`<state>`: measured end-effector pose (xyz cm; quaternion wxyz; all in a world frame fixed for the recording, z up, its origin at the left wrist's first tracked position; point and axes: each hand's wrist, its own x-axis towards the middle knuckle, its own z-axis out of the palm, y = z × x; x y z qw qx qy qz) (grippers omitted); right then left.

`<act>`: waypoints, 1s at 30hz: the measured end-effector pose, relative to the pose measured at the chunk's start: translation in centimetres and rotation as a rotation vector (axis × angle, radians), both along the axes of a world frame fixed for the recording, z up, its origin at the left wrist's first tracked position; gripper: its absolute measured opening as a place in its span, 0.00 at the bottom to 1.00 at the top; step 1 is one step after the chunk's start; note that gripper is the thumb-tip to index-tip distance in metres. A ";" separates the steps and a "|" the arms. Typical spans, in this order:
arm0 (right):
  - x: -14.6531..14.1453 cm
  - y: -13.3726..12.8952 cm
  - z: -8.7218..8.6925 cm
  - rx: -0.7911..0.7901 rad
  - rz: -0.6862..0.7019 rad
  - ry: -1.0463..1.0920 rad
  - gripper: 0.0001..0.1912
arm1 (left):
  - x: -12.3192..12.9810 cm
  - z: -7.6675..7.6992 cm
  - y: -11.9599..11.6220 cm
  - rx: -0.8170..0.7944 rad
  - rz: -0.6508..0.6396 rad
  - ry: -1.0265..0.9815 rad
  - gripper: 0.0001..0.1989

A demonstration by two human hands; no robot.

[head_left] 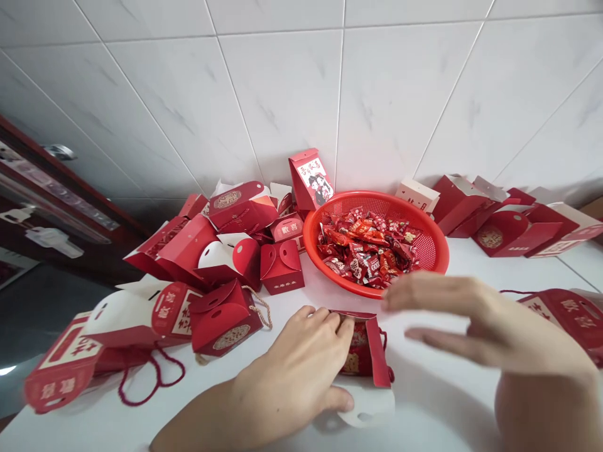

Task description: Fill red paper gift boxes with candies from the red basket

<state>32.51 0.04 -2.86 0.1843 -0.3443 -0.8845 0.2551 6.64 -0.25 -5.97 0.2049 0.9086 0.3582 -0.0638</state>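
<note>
My left hand (308, 361) lies over the left side of an open red candy box (380, 358), its fingers curled over the far edge and its thumb on the white inside of a flap (370, 408). Red wrapped contents show inside the box; part of it is hidden under my hand. To the right of the box, my right hand (471, 320) hangs in the air, fingers apart and slightly blurred, with nothing visible in it. Its fingertips are near the rim of a red plastic basket (436, 251), which holds many red-wrapped candies (367, 245).
Red candy boxes (282, 270) crowd the left of the white table (264, 389), some with rope handles. More boxes (513, 229) line the tiled wall (282, 94) at the right. Another box (570, 317) lies beyond my right hand. A dark cabinet (56, 207) stands far left.
</note>
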 end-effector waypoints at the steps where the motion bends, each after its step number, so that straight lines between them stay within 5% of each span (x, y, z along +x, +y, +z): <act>1: 0.3 1.2 -0.2 0.041 -0.125 0.027 0.14 | 0.0 0.1 0.1 -0.014 -0.007 0.015 0.33; 4: 0.5 4.9 -1.3 0.097 -0.371 -0.021 0.14 | 0.2 0.5 0.3 -0.071 -0.015 0.049 0.36; 11: -1.8 10.8 -4.2 -0.091 -0.340 -0.404 0.29 | 0.5 1.5 0.5 -0.150 0.007 0.062 0.38; 19: -3.4 10.9 -5.6 -0.187 -0.232 -0.416 0.30 | 0.6 1.4 0.8 -0.182 0.031 0.053 0.40; 23: -3.7 10.7 -6.0 -0.222 -0.272 -0.440 0.37 | 0.5 1.5 0.8 -0.180 0.032 0.048 0.39; 30: -3.3 11.4 -6.7 -0.064 -0.439 -0.413 0.39 | 0.4 1.5 0.4 -0.156 0.016 0.044 0.35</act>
